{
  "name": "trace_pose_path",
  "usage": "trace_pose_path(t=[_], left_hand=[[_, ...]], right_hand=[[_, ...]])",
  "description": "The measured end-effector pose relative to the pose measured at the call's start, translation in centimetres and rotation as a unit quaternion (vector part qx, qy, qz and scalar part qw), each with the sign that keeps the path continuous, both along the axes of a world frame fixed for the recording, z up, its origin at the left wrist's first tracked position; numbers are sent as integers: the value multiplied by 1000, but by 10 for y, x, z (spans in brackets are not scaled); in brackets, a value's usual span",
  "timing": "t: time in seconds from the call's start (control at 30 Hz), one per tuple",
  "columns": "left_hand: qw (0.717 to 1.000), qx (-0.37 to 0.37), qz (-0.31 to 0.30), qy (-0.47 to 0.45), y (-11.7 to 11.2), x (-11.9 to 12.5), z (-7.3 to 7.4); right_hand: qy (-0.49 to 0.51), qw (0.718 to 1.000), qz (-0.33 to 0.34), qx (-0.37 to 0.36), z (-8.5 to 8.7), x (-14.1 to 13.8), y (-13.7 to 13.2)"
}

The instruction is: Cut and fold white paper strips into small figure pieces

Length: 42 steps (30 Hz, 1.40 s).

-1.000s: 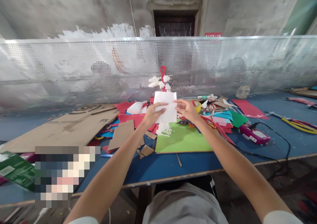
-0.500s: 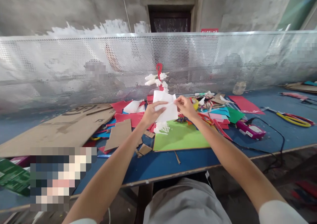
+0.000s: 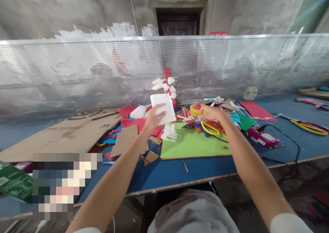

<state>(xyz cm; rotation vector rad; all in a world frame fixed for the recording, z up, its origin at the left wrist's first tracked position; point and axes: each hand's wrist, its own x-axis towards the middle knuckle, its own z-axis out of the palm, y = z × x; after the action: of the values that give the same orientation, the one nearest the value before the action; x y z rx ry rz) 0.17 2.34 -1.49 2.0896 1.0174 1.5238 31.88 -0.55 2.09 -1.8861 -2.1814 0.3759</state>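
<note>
My left hand [image 3: 155, 117] grips a folded white sheet of paper [image 3: 167, 104] by its left part, fingers in front of it. My right hand [image 3: 214, 113] is apart from the paper, its fingers bent together beside a roll of yellow tape [image 3: 195, 109]; anything in them is too small to tell. Yellow-handled scissors [image 3: 210, 128] lie just below that hand on a lime-green sheet [image 3: 191, 145]. White fringed paper [image 3: 169, 132] rests on the sheet's left corner. Behind stands a red hooked piece [image 3: 167, 71] bearing white paper flowers [image 3: 171, 80].
Cardboard [image 3: 64, 133] covers the left of the blue table [image 3: 164, 174]. Red paper [image 3: 257, 109], a purple device with a cord [image 3: 263, 137] and yellow-and-red-handled pliers [image 3: 305, 125] lie at right. A perforated metal screen [image 3: 138, 65] runs along the back.
My right hand has left the paper and moved right, over beside the yellow tape. The white paper, in my left hand, has shifted slightly left and tilted.
</note>
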Motion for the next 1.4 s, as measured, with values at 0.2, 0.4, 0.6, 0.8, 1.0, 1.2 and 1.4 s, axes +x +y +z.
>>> trace_pose_path(t=[0.2,0.4,0.6,0.8,1.0,1.2,1.4], left_hand=[[998,21,62,-25,-3,-1,2],[998,13,61,-31,-3,1,2],[998,-3,55,-44,0,0,-1],[994,-32,73,-80,4,-4,0],[991,8,65,-118,11,-8,-2],[988,36,94,-121,13,-8,-1],[989,44,87,-110,5,-6,3]], right_hand=[[-51,984,-66,-155,-3,14,-6],[-47,976,-63,-203,-10,16,-2],[-82,991,-12,-109,-9,14,0],[88,992,11,91,3,3,-3],[205,971,86,93,17,-23,-23],[103,976,177,71,15,-32,-29],[82,972,211,65,2,-44,-18]])
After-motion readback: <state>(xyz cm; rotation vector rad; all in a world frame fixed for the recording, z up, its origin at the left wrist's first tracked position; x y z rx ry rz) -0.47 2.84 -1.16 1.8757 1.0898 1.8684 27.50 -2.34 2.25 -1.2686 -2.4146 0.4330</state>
